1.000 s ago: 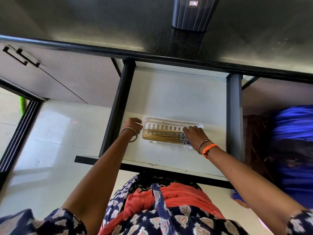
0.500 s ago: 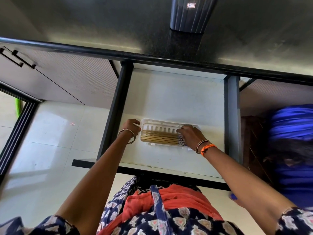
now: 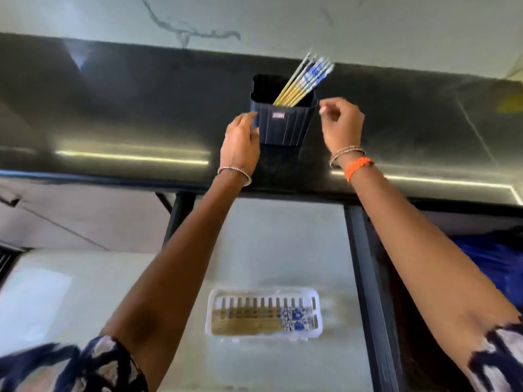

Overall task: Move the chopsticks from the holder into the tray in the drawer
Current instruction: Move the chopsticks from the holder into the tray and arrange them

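A dark ribbed holder (image 3: 284,124) stands on the black countertop, with several yellow chopsticks (image 3: 300,82) with blue-and-white tops leaning out to the right. My left hand (image 3: 240,137) touches the holder's left wall, fingers fairly straight. My right hand (image 3: 343,123) hovers just right of the holder's rim, fingers loosely curled, holding nothing. Below, in the open drawer, a white slotted tray (image 3: 263,294) holds several more chopsticks (image 3: 260,321) lying flat, patterned ends to the right.
The black countertop (image 3: 113,114) runs across the view under a pale marbled wall. The drawer's pale floor (image 3: 283,244) lies between dark side rails (image 3: 365,278). A blue bag (image 3: 495,261) sits at the right, pale floor tiles at the left.
Both hands have left the tray in the drawer and risen to the holder on the countertop. The view has tilted up, so the holder's top and chopsticks now show.
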Demonstrator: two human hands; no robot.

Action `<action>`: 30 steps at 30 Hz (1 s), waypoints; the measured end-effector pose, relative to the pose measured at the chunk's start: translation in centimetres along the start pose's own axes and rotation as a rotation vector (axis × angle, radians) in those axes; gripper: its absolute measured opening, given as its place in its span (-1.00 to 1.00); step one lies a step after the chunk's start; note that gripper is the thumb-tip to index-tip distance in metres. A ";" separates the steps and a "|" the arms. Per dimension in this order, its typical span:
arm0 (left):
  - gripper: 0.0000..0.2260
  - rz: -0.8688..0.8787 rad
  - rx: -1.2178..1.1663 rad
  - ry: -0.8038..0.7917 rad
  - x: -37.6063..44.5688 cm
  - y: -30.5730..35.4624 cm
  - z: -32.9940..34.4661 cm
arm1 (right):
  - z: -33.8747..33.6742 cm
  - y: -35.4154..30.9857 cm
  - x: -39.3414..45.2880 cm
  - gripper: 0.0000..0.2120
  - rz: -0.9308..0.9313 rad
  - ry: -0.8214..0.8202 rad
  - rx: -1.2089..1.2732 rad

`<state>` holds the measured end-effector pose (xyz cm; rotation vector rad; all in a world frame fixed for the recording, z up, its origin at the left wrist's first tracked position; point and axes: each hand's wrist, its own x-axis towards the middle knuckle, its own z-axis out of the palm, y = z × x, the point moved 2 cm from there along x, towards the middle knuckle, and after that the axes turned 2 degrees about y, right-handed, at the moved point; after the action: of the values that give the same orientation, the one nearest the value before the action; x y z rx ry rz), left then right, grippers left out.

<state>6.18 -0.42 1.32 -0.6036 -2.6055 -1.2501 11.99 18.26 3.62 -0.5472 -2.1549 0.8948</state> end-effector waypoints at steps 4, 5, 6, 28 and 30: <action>-0.59 0.130 0.111 -0.008 5.2 0.7 1.2 | 2.1 1.2 7.8 -0.79 0.113 0.124 -0.053; -0.60 0.161 0.155 -0.016 5.9 0.6 1.6 | 2.8 1.9 9.1 -0.79 0.145 0.105 -0.107; -0.62 0.191 0.191 -0.033 6.3 0.3 2.0 | 3.4 2.6 10.1 -0.78 0.174 0.066 -0.149; -0.55 0.178 0.166 -0.148 6.1 0.1 1.8 | 0.7 2.1 13.3 -0.78 0.539 0.160 0.327; -0.54 0.165 0.140 -0.117 5.3 0.3 0.9 | -1.7 0.9 12.7 -0.79 0.494 0.218 0.340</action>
<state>1.58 1.93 2.77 -0.8686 -2.6450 -1.0018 5.19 27.31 9.64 -0.9720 -1.6459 1.3645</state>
